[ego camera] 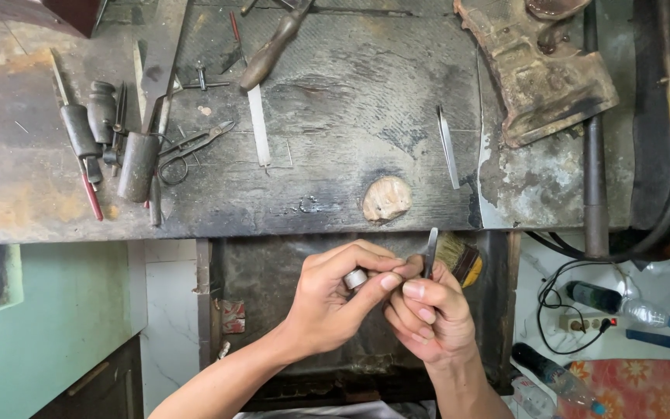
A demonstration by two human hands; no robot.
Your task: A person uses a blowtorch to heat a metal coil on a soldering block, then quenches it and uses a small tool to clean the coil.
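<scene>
My left hand (333, 299) pinches a small silver ring (355, 278) between thumb and fingers, just below the front edge of the workbench (335, 155). My right hand (429, 318) is pressed against it, holding a thin metal tool (431, 250) whose tip rises upward next to the ring. Both hands hover over a dark drawer-like tray (273, 279) under the bench. A paintbrush (459, 258) with pale bristles lies just behind my right hand.
On the bench: files and handled tools (110, 140) at the left, scissors (189, 147), a flat metal strip (258, 124), a thin blade (449, 147), a pale lump (386, 199), a rusty metal block (540, 66). Bottles (614, 304), cables and a power strip lie on the floor at right.
</scene>
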